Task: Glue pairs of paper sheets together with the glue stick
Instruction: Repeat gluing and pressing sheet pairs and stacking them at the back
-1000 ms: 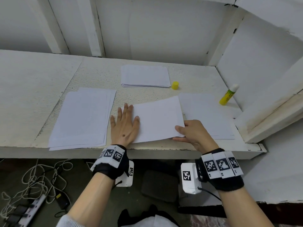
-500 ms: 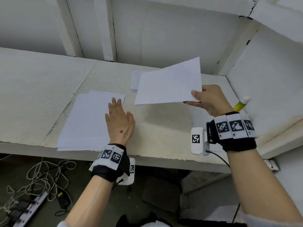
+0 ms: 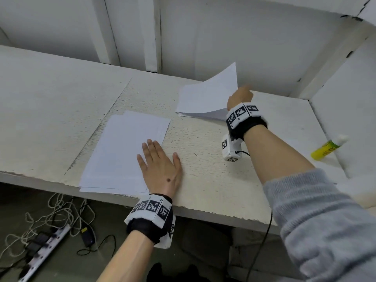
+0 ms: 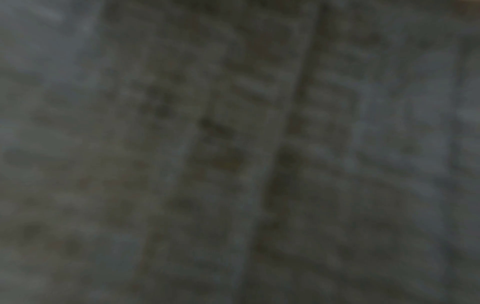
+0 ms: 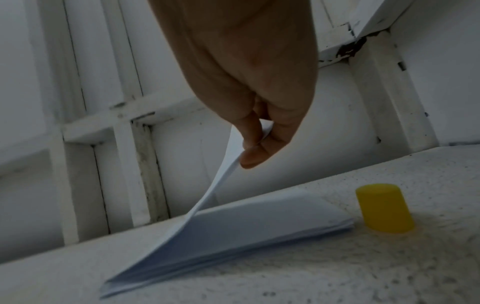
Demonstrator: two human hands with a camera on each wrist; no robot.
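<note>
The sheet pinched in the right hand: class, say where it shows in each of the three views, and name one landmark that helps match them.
Head: the sheet sits upper centre, its right edge lifted by the right hand above the far paper stack.
Left wrist: not in it; the picture is dark and blurred.
Right wrist: the sheet curves down from centre, pinched by the right hand.
Shared landmark: the far paper stack under the sheet.
</note>
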